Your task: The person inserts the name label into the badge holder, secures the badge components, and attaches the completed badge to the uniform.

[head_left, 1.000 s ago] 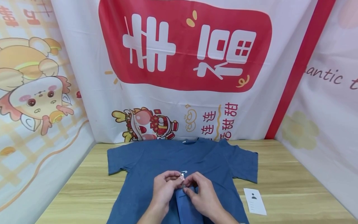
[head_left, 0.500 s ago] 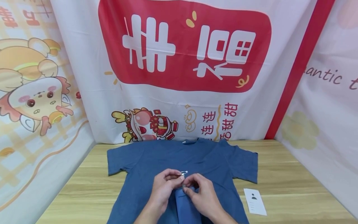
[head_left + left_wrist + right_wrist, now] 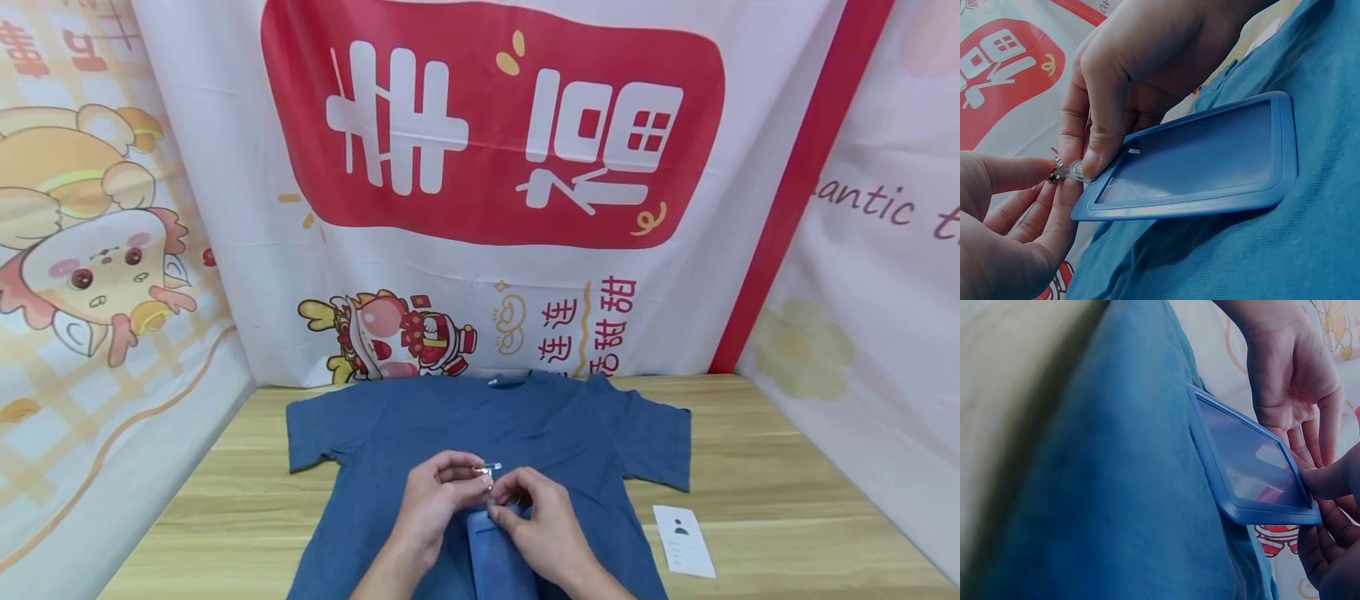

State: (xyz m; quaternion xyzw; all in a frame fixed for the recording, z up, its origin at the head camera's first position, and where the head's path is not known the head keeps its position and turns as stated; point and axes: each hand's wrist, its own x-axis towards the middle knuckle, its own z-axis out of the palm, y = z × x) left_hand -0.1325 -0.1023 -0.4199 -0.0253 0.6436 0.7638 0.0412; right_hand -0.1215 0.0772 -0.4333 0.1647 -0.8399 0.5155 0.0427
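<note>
With thumb and finger, my left hand point(image 3: 435, 504) pinches a small metal badge clip point(image 3: 1057, 174); a safety pin point(image 3: 491, 467) sticks out above those fingers in the head view. My right hand point(image 3: 543, 525) pinches the clear snap strap point(image 3: 1077, 167) at the end of a blue badge holder point(image 3: 501, 562). The two hands meet at this strap, and fingers hide part of the clip. A see-through window point(image 3: 1197, 156) fills the holder's frame. The holder hangs tilted over a blue T-shirt point(image 3: 457, 417), its far end near or touching the cloth; I cannot tell which.
The T-shirt lies spread out on a wooden table point(image 3: 765, 467). A white card point(image 3: 684, 540) with a person icon lies right of it. Printed cloth hangings point(image 3: 240, 275) stand around the back and both sides.
My left hand has shifted slightly left and down with the clip, and the pin has turned a little. The badge holder has moved slightly left. My right hand keeps its pinch.
</note>
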